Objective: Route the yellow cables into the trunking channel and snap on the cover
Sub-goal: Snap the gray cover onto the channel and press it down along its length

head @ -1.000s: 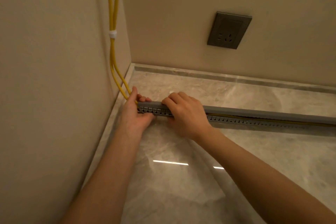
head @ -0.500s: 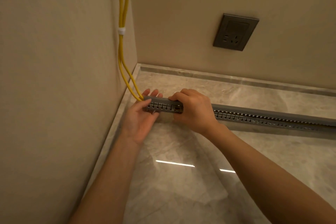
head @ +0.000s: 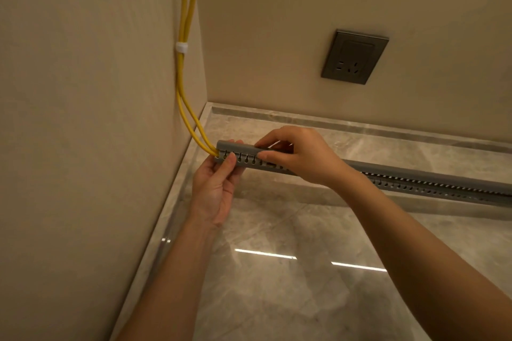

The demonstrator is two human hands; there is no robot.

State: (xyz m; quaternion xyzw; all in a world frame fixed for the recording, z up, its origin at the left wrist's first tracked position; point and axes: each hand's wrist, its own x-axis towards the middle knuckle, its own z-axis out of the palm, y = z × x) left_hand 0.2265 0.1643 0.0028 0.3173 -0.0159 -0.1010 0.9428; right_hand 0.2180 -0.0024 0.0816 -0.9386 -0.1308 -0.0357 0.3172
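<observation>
Two yellow cables are seen running down the wall corner, bound together by a white tie. Below the tie they part slightly and curve into the left end of a grey slotted trunking channel, which is laid across the polished stone floor and is lifted a little at its left end, near the corner. A grey cover is seated along the top of the channel.

The channel's left end is gripped by the left hand: its thumb is laid against the slotted front face and its fingers are wrapped behind, their tips showing above the cover. Just to the right, the channel is pinched by the right hand, with the fingers curled over the cover and the thumb pressed against the front face. The two hands are held close together but are not touching.

A dark grey wall socket is mounted on the far wall, well above the channel.
</observation>
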